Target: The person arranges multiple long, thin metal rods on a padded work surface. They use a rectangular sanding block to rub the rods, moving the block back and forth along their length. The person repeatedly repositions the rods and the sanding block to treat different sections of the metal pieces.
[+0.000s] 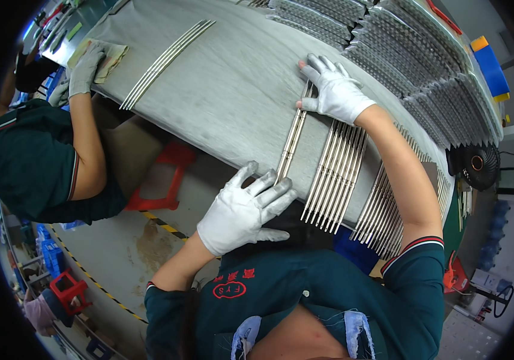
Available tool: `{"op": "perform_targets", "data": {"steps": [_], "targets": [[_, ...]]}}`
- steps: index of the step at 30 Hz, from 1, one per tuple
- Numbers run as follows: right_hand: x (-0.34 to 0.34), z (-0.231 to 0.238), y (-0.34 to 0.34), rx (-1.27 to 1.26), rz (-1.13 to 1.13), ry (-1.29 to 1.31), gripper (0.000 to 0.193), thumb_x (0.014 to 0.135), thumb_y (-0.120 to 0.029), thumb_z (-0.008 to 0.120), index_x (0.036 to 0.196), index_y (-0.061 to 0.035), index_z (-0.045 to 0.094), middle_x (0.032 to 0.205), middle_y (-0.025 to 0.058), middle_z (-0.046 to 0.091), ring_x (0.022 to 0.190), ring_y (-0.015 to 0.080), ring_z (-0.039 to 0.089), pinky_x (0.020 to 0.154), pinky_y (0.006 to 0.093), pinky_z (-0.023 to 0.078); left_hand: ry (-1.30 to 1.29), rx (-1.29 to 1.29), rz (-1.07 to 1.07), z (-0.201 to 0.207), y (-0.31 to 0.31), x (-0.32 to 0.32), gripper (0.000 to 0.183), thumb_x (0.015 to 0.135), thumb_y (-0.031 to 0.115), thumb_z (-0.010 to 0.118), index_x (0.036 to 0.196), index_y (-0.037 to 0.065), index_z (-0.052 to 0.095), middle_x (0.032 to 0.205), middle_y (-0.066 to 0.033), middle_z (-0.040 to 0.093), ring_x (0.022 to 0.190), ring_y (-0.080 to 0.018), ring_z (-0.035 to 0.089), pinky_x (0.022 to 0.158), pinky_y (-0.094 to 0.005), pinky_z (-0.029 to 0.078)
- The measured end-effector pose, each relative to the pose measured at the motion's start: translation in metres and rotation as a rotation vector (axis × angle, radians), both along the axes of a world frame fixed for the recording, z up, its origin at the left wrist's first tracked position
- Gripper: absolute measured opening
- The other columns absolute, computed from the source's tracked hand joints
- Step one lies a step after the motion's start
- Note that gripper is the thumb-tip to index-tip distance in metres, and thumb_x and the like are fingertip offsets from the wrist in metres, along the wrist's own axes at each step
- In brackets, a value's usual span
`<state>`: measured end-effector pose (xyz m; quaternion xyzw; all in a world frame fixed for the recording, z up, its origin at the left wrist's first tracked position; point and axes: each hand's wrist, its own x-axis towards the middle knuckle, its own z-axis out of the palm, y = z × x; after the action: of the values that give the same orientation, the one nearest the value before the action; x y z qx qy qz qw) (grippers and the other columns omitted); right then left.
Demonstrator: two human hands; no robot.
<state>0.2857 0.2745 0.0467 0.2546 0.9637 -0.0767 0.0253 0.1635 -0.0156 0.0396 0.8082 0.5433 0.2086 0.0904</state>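
My right hand [336, 90], in a white glove with bare thumb and index tips, lies spread over the far ends of a small set of slim metal rods [291, 144] on the grey table. My left hand [248, 210], also gloved, is at the near ends of those rods by the table edge. Its fingers are stretched out and apart, the fingertips at the rod ends. Just right of this set lies a row of several similar rods [335, 174], side by side. Another row of rods [383, 207] is partly hidden beneath my right forearm.
Bubble-textured packs [401, 48] are stacked along the far right. A few rods [167, 63] lie on the table [227, 78] at left, near a co-worker's gloved hand [87, 69] on a cloth [111, 60]. A black fan [477, 165] stands right; a red stool [161, 186] is below the edge.
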Motion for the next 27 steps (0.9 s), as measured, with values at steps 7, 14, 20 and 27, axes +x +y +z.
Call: {"op": "perform_targets", "data": {"steps": [7, 14, 20, 27], "targets": [[0.015, 0.006, 0.004, 0.074, -0.005, 0.099, 0.094, 0.086, -0.064, 0.063, 0.157, -0.0073, 0.036, 0.162, 0.0240, 0.029, 0.153, 0.0400, 0.021, 0.125, 0.0534, 0.015, 0.167, -0.032, 0.139, 0.011, -0.006, -0.020, 0.081, 0.070, 0.058, 0.078, 0.131, 0.009, 0.059, 0.130, -0.0126, 0.063, 0.122, -0.0337, 0.057, 0.111, -0.0589, 0.037], [0.069, 0.006, 0.008, 0.078, -0.083, -0.082, 0.093, 0.087, -0.062, 0.064, 0.157, -0.0094, 0.036, 0.164, 0.0220, 0.026, 0.154, 0.0392, 0.018, 0.126, 0.0542, 0.013, 0.061, -0.038, -0.096, 0.023, 0.016, 0.026, 0.077, 0.074, 0.058, 0.076, 0.132, 0.011, 0.058, 0.132, -0.0113, 0.060, 0.126, -0.0308, 0.055, 0.111, -0.0576, 0.037], [0.086, -0.007, -0.001, 0.136, -0.026, -0.021, 0.082, 0.093, -0.062, 0.056, 0.155, -0.0086, 0.041, 0.161, 0.0222, 0.032, 0.151, 0.0406, 0.026, 0.123, 0.0562, 0.018, 0.033, -0.029, -0.373, 0.003, 0.044, 0.081, 0.070, 0.085, 0.054, 0.067, 0.144, 0.017, 0.053, 0.146, -0.0131, 0.053, 0.135, -0.0332, 0.051, 0.119, -0.0579, 0.028], [0.065, -0.019, 0.004, 0.186, 0.114, 0.098, 0.072, 0.099, -0.054, 0.051, 0.153, -0.0073, 0.043, 0.159, 0.0233, 0.036, 0.149, 0.0406, 0.030, 0.123, 0.0568, 0.019, 0.048, -0.070, -0.304, 0.005, 0.040, 0.070, 0.071, 0.083, 0.054, 0.070, 0.144, 0.022, 0.053, 0.147, -0.0116, 0.054, 0.135, -0.0352, 0.051, 0.118, -0.0585, 0.030]]}}
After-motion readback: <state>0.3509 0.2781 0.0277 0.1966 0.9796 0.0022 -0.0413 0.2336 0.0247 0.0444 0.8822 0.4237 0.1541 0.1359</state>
